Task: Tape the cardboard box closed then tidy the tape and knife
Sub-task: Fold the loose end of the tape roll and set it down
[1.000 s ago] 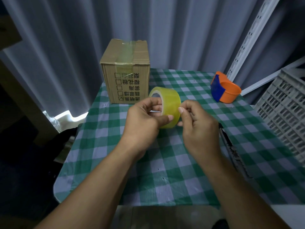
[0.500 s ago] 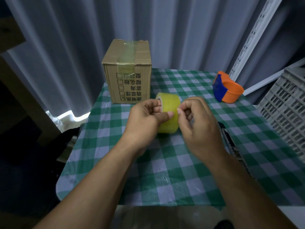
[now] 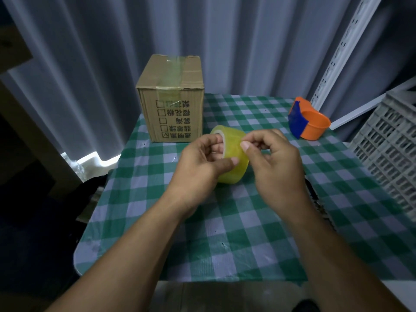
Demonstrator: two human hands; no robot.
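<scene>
A yellowish roll of clear tape (image 3: pixel 233 154) is held above the middle of the green-checked table (image 3: pixel 225 233). My left hand (image 3: pixel 202 163) grips it, fingers through the core and thumb on the outer face. My right hand (image 3: pixel 274 167) pinches at the roll's outer surface with thumb and forefinger. The cardboard box (image 3: pixel 172 97) stands at the back left of the table, flaps down, with a strip of tape along its top seam. A dark knife (image 3: pixel 315 197) lies on the cloth to the right, mostly hidden behind my right wrist.
An orange and blue tape dispenser (image 3: pixel 308 122) sits at the back right of the table. A grey plastic crate (image 3: pixel 389 149) stands off the right edge beside a white slotted rail (image 3: pixel 342 50). Grey curtains (image 3: pixel 225 41) hang behind.
The roll has dropped a little and turned in my left hand. My right thumb and forefinger have shifted up onto its outer face.
</scene>
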